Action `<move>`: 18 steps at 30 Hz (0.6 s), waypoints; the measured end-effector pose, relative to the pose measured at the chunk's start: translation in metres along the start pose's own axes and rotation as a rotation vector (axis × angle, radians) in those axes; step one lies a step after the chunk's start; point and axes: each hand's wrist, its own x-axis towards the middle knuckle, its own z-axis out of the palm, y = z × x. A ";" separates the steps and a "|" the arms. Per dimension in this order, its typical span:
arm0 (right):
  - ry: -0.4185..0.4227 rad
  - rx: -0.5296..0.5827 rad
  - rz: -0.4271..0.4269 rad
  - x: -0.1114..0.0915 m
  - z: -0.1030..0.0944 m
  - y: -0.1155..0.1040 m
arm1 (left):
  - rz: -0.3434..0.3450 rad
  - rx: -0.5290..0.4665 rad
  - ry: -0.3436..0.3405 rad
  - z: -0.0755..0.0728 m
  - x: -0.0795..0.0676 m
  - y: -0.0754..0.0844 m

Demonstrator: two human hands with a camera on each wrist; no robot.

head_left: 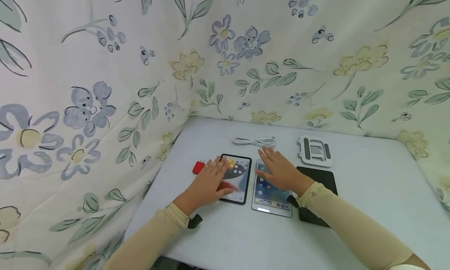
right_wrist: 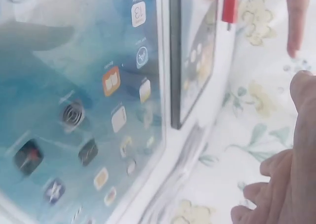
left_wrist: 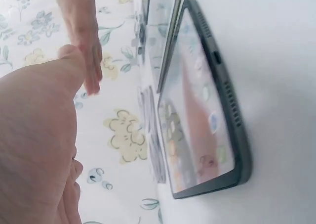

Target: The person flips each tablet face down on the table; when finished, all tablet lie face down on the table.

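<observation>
Two lit tablets lie side by side on the white table. The left one has a black frame (head_left: 240, 184) and the right one a white and silver frame (head_left: 268, 197). My left hand (head_left: 207, 184) hovers with fingers straight over the left side of the black-framed tablet. A gap between that hand and the screen shows in the left wrist view, where the tablet's edge (left_wrist: 217, 80) faces the camera. Fingers extended, my right hand (head_left: 283, 172) is over the upper part of the white-framed tablet, whose app icons (right_wrist: 111, 80) fill much of the right wrist view. Neither hand holds anything.
A red charger plug (head_left: 198, 167) lies left of the tablets, and a coiled white cable (head_left: 253, 141) behind them. At the back right is a white and grey folding stand (head_left: 316, 151). A flat black slab (head_left: 321, 178) lies partly beneath my right forearm. Floral cloth (head_left: 267, 74) hangs around the table.
</observation>
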 end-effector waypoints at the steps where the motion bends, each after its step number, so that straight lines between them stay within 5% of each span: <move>1: -0.011 0.003 -0.001 0.005 0.001 0.000 | 0.009 0.007 -0.009 0.003 0.000 0.002; 11: -0.128 0.036 0.051 0.050 0.027 -0.001 | 0.149 0.167 -0.080 0.029 0.000 0.027; 18: -0.169 0.035 0.059 0.071 0.036 -0.010 | 0.185 0.213 -0.115 0.035 0.000 0.036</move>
